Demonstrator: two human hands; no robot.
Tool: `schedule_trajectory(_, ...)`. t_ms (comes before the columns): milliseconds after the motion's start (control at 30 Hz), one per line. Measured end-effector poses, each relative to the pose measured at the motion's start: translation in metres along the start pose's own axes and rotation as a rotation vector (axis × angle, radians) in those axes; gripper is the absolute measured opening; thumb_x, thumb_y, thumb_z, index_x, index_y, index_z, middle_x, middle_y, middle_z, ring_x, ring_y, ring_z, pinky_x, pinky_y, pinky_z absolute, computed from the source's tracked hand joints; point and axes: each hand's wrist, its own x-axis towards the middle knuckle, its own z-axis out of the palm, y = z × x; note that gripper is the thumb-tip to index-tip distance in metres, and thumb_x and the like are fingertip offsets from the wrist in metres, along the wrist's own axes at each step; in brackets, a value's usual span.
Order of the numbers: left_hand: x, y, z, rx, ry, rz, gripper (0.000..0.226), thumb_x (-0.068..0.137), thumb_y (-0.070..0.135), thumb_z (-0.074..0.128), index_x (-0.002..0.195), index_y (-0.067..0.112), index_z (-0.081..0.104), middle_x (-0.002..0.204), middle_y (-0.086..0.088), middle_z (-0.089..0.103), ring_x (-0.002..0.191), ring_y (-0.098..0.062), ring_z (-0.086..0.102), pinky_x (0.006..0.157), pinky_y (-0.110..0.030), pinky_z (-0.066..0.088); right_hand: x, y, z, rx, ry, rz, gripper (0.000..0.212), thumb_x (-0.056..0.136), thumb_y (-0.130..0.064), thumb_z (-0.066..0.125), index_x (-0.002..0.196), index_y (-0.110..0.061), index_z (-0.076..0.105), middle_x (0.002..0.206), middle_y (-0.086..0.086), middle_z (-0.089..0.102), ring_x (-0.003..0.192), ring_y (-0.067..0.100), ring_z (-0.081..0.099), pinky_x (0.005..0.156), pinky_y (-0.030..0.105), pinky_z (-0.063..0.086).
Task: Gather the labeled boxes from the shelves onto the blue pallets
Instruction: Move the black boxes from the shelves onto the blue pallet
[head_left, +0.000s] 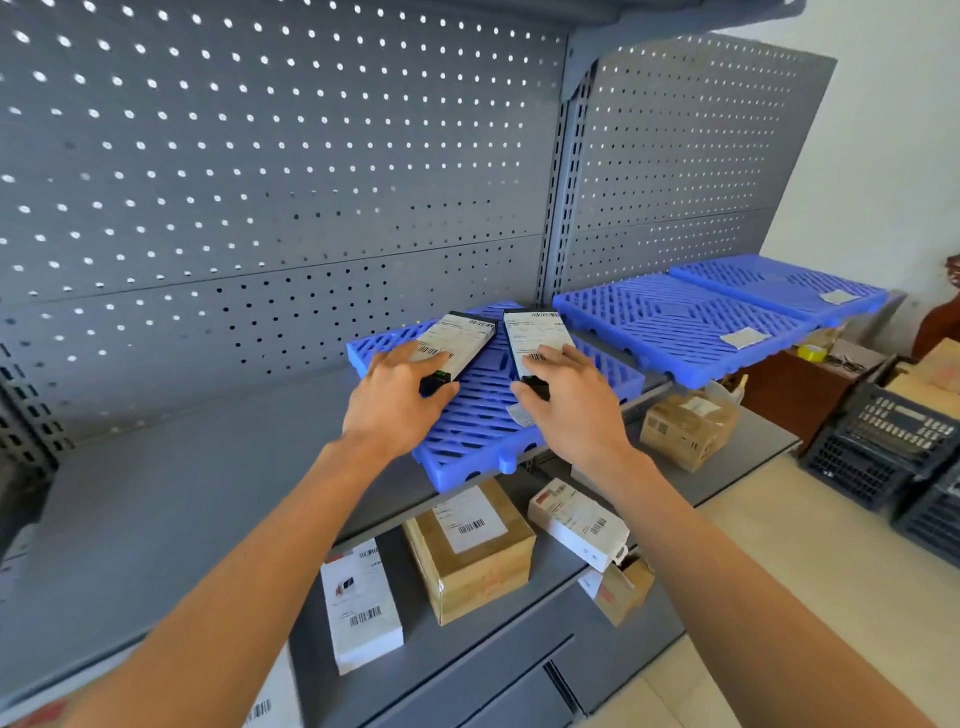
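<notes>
Two slim black boxes with white barcode labels lie side by side on the nearest blue pallet (467, 436), on the grey upper shelf. My left hand (395, 400) holds the near end of the left box (460, 335), fingers over its label and thumb against its end. My right hand (571, 405) holds the right box (535, 330) the same way. Two more blue pallets (670, 322) (769, 280) lie to the right, each with only a small paper tag. On the lower shelf sit labeled boxes: a brown one (470, 551), a white one (576, 522) and a tall white one (361, 603).
A grey pegboard wall (260, 182) backs the shelf, and bare shelf surface (182, 493) stretches to the left. Further right on the lower shelf is another brown box (685, 426). Dark plastic crates (883, 436) stand on the floor at right.
</notes>
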Motion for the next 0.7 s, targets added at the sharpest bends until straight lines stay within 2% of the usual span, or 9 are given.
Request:
schedule_trajectory(167, -0.002, -0.002, 0.003, 0.01, -0.027, -0.027, 0.051, 0.095, 0.053, 0.059, 0.144, 0.041, 0.051, 0.159, 0.004, 0.037, 0.147, -0.023, 0.031, 0.106, -0.052, 0.045, 0.001, 0.0, 0.005, -0.025, -0.006, 0.001, 0.043, 0.102, -0.04, 0.049, 0.139, -0.019, 0.056, 0.15, 0.0, 0.048, 0.148, 0.025, 0.025, 0.113, 0.048, 0.029)
schedule_trajectory(300, -0.006, 0.002, -0.004, 0.039, -0.011, 0.021, 0.053, 0.096, 0.048, 0.06, 0.145, 0.031, 0.051, 0.156, 0.002, 0.042, 0.146, -0.024, 0.033, 0.111, -0.052, 0.037, 0.0, -0.004, 0.007, -0.052, 0.024, -0.005, 0.039, 0.102, -0.042, 0.046, 0.131, -0.019, 0.06, 0.14, 0.001, 0.054, 0.141, 0.025, 0.032, 0.108, 0.051, 0.031)
schedule_trajectory(367, -0.012, 0.004, -0.008, 0.037, 0.007, 0.043, 0.053, 0.096, 0.047, 0.06, 0.145, 0.028, 0.052, 0.153, 0.002, 0.045, 0.144, -0.025, 0.034, 0.112, -0.051, 0.036, -0.004, -0.006, 0.006, -0.064, 0.026, 0.003, 0.043, 0.102, -0.044, 0.046, 0.137, -0.021, 0.056, 0.147, 0.003, 0.049, 0.145, 0.027, 0.028, 0.113, 0.055, 0.026)
schedule_trajectory(500, -0.029, 0.003, -0.021, 0.025, 0.038, 0.073, 0.045, 0.096, 0.044, 0.061, 0.137, 0.026, 0.059, 0.142, 0.002, 0.056, 0.135, -0.025, 0.045, 0.107, -0.051, 0.043, -0.016, -0.012, 0.0, -0.054, 0.053, 0.006, 0.05, 0.102, -0.043, 0.047, 0.148, -0.021, 0.045, 0.158, 0.008, 0.036, 0.149, 0.029, 0.024, 0.117, 0.053, 0.023)
schedule_trajectory(600, -0.047, 0.007, -0.032, 0.038, 0.025, 0.087, 0.039, 0.097, 0.041, 0.059, 0.133, 0.024, 0.063, 0.136, 0.0, 0.06, 0.125, -0.028, 0.052, 0.099, -0.05, 0.048, -0.031, -0.023, -0.006, -0.071, 0.071, -0.021, 0.047, 0.101, -0.035, 0.051, 0.145, -0.017, 0.049, 0.151, 0.006, 0.046, 0.144, 0.027, 0.033, 0.114, 0.051, 0.029)
schedule_trajectory(700, -0.067, 0.01, -0.044, 0.066, -0.007, 0.091, 0.042, 0.099, 0.04, 0.056, 0.138, 0.024, 0.059, 0.139, -0.002, 0.057, 0.123, -0.031, 0.054, 0.098, -0.05, 0.049, -0.048, -0.034, -0.01, -0.086, 0.094, -0.012, 0.041, 0.1, -0.031, 0.053, 0.138, -0.016, 0.058, 0.147, 0.006, 0.051, 0.142, 0.027, 0.036, 0.114, 0.054, 0.03)
